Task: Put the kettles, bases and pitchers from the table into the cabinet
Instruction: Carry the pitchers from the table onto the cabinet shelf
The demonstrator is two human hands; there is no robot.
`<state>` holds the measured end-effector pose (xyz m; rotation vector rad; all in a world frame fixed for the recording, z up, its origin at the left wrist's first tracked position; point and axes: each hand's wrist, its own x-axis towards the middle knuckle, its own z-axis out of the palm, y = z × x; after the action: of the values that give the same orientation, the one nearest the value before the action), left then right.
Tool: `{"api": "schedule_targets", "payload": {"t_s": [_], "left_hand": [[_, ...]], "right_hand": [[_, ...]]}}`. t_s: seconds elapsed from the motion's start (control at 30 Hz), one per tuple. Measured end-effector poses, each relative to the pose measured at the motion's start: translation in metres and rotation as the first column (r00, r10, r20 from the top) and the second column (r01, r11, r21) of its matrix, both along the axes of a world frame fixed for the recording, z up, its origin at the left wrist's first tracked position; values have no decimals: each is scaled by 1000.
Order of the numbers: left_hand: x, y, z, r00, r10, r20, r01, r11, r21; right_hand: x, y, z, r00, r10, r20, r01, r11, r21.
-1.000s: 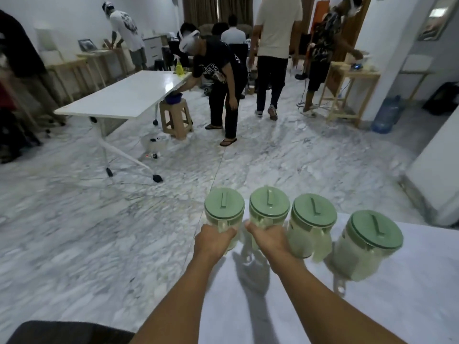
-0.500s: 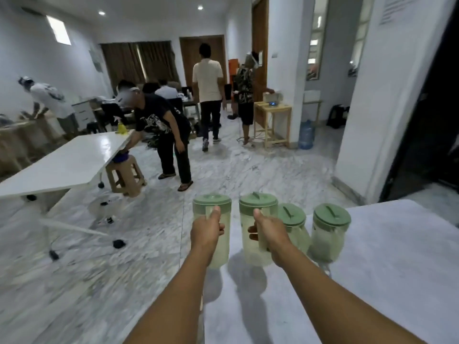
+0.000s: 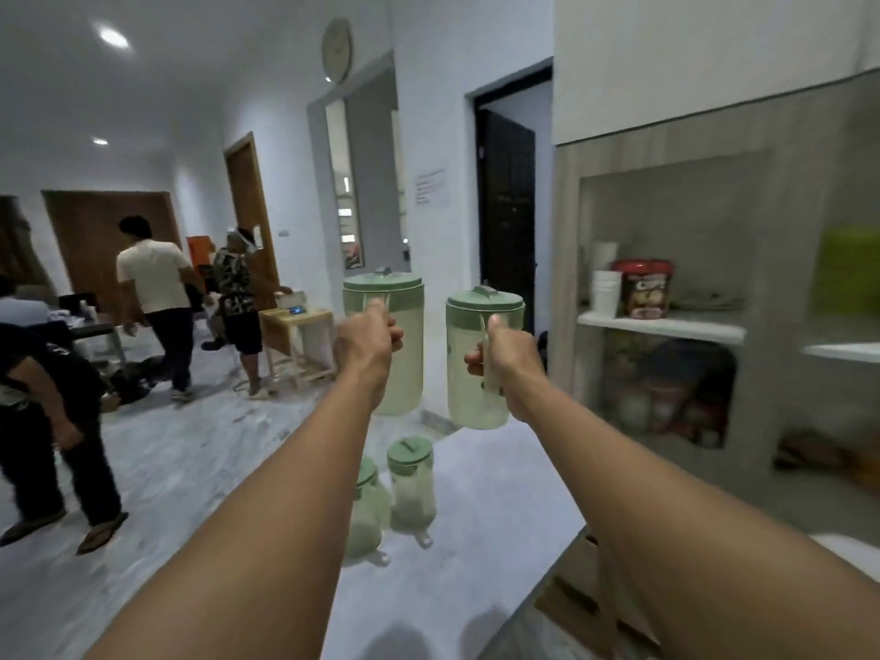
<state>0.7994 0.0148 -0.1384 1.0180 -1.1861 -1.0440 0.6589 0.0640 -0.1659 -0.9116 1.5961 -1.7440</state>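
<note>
Translucent green plastic: left hand [image 3: 366,343] grips cylindrical left pitcher [image 3: 386,343], right hand [image 3: 509,362] grips right pitcher [image 3: 478,359]; round lids.

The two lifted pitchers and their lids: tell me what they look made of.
Left pitcher and right pitcher: likely translucent, frosted pale green plastic; the wall behind shows dimly through the bodies. Their lids: opaque matte green, probably plastic too, with molded tabs on top. Motion blur leaves the finer finish unclear.

Pitchers [image 3: 399,354], translucent pale-green plastic, smooth; lids [image 3: 382,281], opaque matt green plastic. Table [image 3: 481,507], matt white top. Floor [image 3: 181,450], polished grey-veined marble. Cabinet [image 3: 666,135], pale wood-grain laminate frame. Doors [image 3: 247,192], brown wood.
</note>
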Motion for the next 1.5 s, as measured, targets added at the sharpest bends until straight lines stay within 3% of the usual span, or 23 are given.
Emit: {"api": "schedule_targets", "payload": {"t_s": [0.2, 0.37, 0.67, 0.9, 1.23, 1.4, 1.5], "left_hand": [[-147, 55, 36, 976, -216, -32, 213, 973, -86], [-290, 105, 46, 905, -412, -107, 402, 910, -100], [-523, 185, 43, 777, -614, -138, 613, 788, -55], [-669, 183, 29, 710, -696, -109, 695, 717, -52], [-882, 148, 8, 586, -809, -44, 810, 586, 17], [-967, 156, -17, 525, -851, 5, 846, 523, 106], [-1013, 160, -25, 525, -849, 49, 839, 527, 135]], "right_hand": [[-138, 82, 30, 960, -275, -56, 271, 960, -66], [-266, 163, 43, 876, -469, -111, 463, 883, -71], [-467, 275, 56, 732, -663, -155, 660, 747, -78], [-596, 278, 38, 647, -757, -90, 752, 653, -94], [-758, 259, 21, 450, -892, -45, 886, 452, -104], [-831, 265, 0, 357, -932, -61, 933, 359, -16], [-882, 269, -11, 363, -931, -45, 932, 362, 21]]}}
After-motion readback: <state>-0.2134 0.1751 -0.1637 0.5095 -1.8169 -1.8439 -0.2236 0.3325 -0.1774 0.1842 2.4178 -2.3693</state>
